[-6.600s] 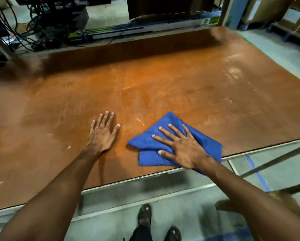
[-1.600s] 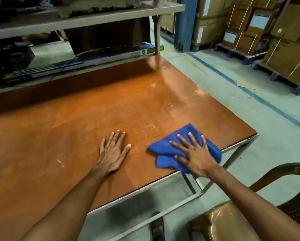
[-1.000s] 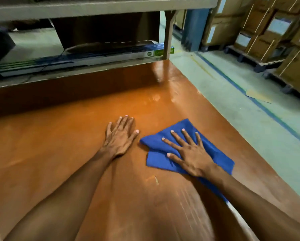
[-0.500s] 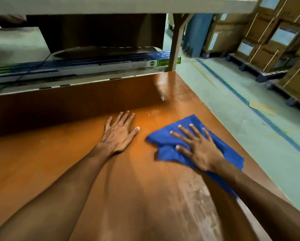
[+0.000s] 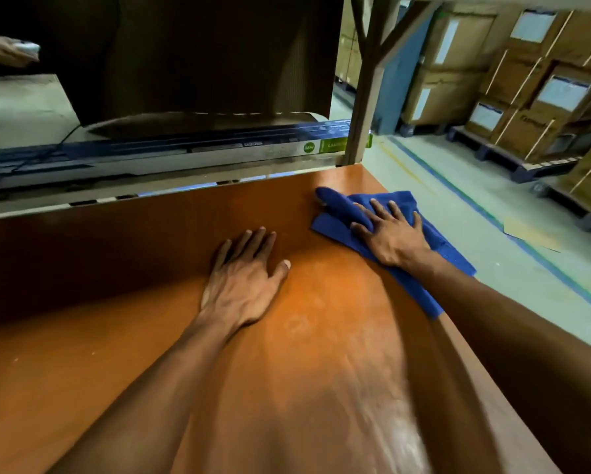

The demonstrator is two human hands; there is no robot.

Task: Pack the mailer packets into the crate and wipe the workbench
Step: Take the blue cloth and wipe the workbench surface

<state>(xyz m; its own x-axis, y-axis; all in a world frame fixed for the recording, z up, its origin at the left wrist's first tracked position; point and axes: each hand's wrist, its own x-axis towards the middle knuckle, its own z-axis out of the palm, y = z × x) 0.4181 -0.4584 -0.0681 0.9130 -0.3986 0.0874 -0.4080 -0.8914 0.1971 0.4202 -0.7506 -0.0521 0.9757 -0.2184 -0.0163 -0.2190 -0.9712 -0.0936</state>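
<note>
left hand [image 5: 243, 285] flat on workbench [image 5: 116, 302], fingers straight, holding nothing | blue cloth [image 5: 337, 206] at far right corner, long axis far-left to near-right, near end past right edge | right hand [image 5: 391, 236] presses it, fingers spread, no grip

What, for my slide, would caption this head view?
Right hand presses a blue cloth at the far corner of the workbench; left hand rests flat nearby.

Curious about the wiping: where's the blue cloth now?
Head view: the blue cloth lies on the workbench at its far right corner, under the right hand, by the shelf post.
</note>
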